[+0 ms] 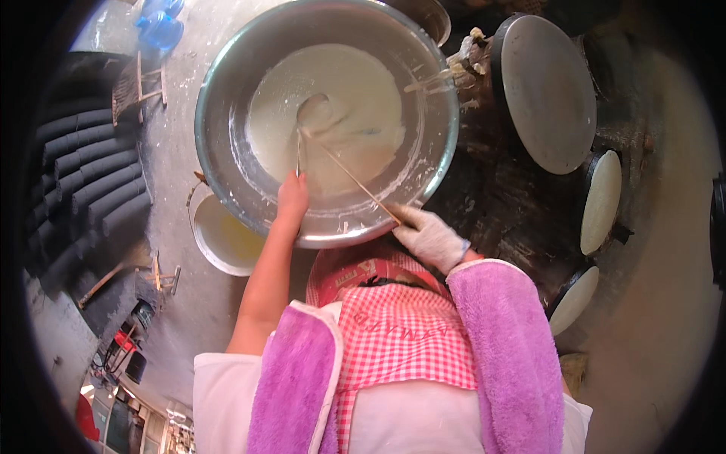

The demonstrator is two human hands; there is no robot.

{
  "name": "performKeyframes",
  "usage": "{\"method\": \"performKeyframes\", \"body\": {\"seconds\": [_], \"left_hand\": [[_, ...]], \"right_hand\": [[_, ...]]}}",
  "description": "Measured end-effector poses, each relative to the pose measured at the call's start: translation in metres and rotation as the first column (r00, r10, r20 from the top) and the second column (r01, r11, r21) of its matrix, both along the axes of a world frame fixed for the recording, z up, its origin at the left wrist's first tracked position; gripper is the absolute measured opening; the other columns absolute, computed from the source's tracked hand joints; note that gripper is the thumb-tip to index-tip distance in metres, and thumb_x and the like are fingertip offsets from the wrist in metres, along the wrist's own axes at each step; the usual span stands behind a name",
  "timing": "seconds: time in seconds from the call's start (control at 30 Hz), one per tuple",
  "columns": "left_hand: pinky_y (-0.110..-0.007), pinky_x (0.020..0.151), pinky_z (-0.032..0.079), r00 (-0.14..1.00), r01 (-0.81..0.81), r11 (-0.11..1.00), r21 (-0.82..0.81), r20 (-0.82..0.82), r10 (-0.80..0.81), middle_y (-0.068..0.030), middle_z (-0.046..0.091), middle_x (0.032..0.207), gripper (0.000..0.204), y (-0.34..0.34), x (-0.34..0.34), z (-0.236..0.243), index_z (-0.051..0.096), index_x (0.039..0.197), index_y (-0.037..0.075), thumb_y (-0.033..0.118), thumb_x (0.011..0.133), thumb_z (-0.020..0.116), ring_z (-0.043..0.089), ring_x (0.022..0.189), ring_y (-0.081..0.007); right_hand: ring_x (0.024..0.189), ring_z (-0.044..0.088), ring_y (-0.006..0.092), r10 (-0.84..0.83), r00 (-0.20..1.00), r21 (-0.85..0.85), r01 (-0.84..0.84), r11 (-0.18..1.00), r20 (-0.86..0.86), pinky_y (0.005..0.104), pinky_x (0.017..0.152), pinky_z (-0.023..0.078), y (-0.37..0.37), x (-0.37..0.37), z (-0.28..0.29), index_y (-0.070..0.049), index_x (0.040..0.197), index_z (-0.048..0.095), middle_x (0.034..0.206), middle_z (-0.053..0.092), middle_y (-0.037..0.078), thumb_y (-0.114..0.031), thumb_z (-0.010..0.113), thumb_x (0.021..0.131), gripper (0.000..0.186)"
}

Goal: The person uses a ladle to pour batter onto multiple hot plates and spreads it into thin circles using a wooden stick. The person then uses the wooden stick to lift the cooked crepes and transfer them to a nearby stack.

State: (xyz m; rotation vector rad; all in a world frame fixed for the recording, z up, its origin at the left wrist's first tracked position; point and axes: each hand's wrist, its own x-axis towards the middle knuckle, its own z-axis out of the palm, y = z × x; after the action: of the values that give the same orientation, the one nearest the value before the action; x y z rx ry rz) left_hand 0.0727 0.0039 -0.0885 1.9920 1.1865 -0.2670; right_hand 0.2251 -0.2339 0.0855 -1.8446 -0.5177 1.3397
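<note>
A large metal basin (219, 98) holds pale, creamy batter (340, 72). My bare left hand (293, 198) reaches over its near rim, closed around the handle of a ladle (314, 113). The ladle's round bowl rests in the batter, smeared with it. My right hand (432, 236), in a white glove, is at the near right rim, its fingers closed on a thin stick (352, 175). The stick slants up and left across the basin, its far end close to the ladle's handle; whether they touch I cannot tell.
Round flat griddles (548, 94) stand along the right on a dark, crusted surface. A white bucket (204, 227) with yellowish liquid sits beside the basin at left. Dark grey, roll-shaped items (94, 166) are stacked farther left, near a wooden stool (140, 87) and blue plastic bottles (159, 30).
</note>
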Motion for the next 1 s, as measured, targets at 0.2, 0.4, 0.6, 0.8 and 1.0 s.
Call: {"method": "performKeyframes", "body": {"seconds": [0.2,0.4,0.6,0.8,1.0], "left_hand": [[-0.048,0.056,0.051,0.976,-0.195,0.923,-0.332,-0.153,0.152,-0.0295,0.063,0.078,0.038,-0.002,0.021,0.017,0.056,0.095,-0.006,0.03,0.1,0.044,0.068,0.071,-0.0379],[-0.026,0.038,0.036,0.809,-0.302,0.256,-0.918,-0.105,0.578,0.0011,0.044,0.06,0.026,-0.027,0.053,0.025,0.055,0.097,0.0,0.025,0.099,0.052,0.043,0.044,-0.0083],[-0.02,0.038,0.03,0.741,-0.235,0.152,-0.96,-0.075,0.668,0.0067,0.035,0.06,0.022,-0.076,0.06,0.123,0.051,0.101,0.0,0.022,0.1,0.053,0.031,0.044,-0.0027],[-0.02,0.037,0.028,0.615,-0.086,0.347,-0.934,0.224,0.756,0.0067,0.032,0.06,0.023,-0.103,0.065,0.248,0.052,0.103,0.0,0.024,0.101,0.053,0.03,0.043,-0.0027],[-0.02,0.033,0.027,0.416,0.186,0.568,-0.802,0.588,0.693,0.0046,0.032,0.062,0.031,-0.095,0.047,0.396,0.058,0.111,-0.003,0.025,0.105,0.045,0.029,0.041,-0.0032]], "right_hand": [[0.109,0.061,0.0161,-0.055,0.993,-0.1,0.066,0.993,0.108,0.0266,0.095,0.047,-0.005,0.016,-0.019,-0.001,0.133,0.055,0.119,0.066,0.015,-0.006,0.057,0.091,0.042],[0.106,0.064,0.0273,-0.025,0.967,-0.06,0.041,0.997,0.254,0.032,0.092,0.049,-0.042,0.024,-0.051,-0.004,0.132,0.055,0.113,0.066,0.019,-0.005,0.058,0.089,0.043],[0.086,0.063,0.0329,0.322,0.798,-0.267,-0.21,0.941,0.509,0.0381,0.077,0.051,-0.083,0.04,0.013,-0.012,0.134,0.055,0.091,0.061,0.017,-0.007,0.061,0.086,0.049],[0.07,0.062,0.0294,0.003,0.748,0.232,-0.209,0.95,0.663,0.0373,0.061,0.051,-0.104,0.046,0.064,-0.019,0.133,0.057,0.08,0.057,0.013,-0.005,0.063,0.086,0.05],[0.085,0.061,0.0077,-0.16,0.923,0.698,-0.143,0.702,0.35,0.0231,0.077,0.051,-0.077,0.102,0.159,-0.001,0.128,0.059,0.103,0.067,0.005,-0.001,0.061,0.087,0.041]]}}
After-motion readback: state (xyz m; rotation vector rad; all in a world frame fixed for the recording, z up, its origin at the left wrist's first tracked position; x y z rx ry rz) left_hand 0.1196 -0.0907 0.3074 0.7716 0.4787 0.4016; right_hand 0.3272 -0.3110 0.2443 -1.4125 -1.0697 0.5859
